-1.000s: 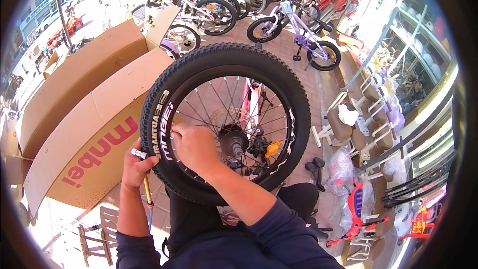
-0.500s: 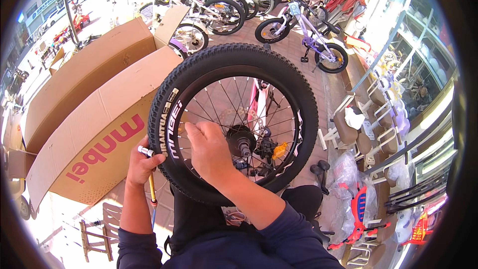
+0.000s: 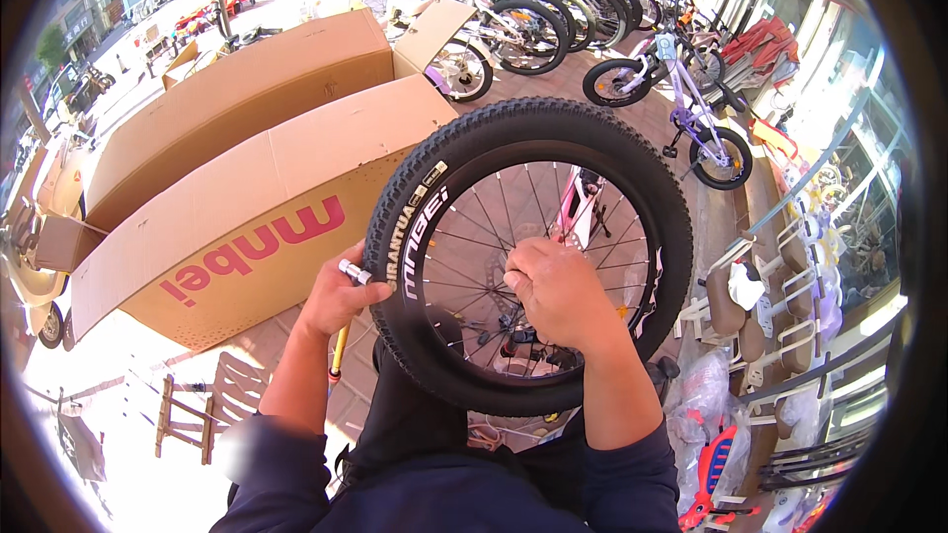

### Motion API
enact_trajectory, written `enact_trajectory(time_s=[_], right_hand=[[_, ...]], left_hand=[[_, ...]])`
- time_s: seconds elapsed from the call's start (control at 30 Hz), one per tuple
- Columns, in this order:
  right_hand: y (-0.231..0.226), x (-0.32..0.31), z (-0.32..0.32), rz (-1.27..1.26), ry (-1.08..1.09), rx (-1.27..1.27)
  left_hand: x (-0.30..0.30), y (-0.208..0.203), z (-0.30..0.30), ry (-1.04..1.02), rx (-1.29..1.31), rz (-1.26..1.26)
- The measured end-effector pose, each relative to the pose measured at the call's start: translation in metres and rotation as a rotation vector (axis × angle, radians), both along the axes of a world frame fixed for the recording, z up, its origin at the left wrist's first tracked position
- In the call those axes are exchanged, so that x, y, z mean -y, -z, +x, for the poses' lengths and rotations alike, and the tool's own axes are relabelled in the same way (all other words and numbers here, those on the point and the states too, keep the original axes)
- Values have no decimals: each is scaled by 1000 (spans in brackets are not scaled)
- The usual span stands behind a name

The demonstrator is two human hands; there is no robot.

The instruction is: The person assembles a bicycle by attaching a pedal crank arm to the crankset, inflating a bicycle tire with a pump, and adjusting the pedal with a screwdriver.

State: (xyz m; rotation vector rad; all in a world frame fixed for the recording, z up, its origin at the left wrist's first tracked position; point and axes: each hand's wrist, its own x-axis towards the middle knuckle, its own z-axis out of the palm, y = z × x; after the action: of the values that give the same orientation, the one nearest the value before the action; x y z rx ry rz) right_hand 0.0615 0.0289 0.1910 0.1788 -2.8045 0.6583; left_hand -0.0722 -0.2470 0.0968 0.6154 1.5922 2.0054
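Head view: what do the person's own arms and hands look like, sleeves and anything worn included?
Both arms wear plain, dark navy fabric sleeves, ending around the elbows and leaving the forearms bare. The bare left hand and bare right hand have no gloves. I see no watch, bracelet, cable or marking on either forearm.

We find the wheel (image 3: 671,237) before us, above the legs (image 3: 415,419), the left hand (image 3: 339,298) at its left edge, the right hand (image 3: 563,291) over its middle. We record the box (image 3: 257,227) left of it, a row of bikes (image 3: 533,35) beyond, a lone bike (image 3: 691,104) beyond at right, seats (image 3: 720,304) along the right, plastic wrap (image 3: 703,390) nearer us.
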Motion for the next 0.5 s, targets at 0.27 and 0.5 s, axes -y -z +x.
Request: enact_trajectory(time_s=[0.27,0.5], right_hand=[[13,5,-8,-143,83,-74],[12,8,-11,-137,91,-70]], left_hand=[[10,-12,13,-364,-238,-604],[11,-39,44,-455,-601,-738]])
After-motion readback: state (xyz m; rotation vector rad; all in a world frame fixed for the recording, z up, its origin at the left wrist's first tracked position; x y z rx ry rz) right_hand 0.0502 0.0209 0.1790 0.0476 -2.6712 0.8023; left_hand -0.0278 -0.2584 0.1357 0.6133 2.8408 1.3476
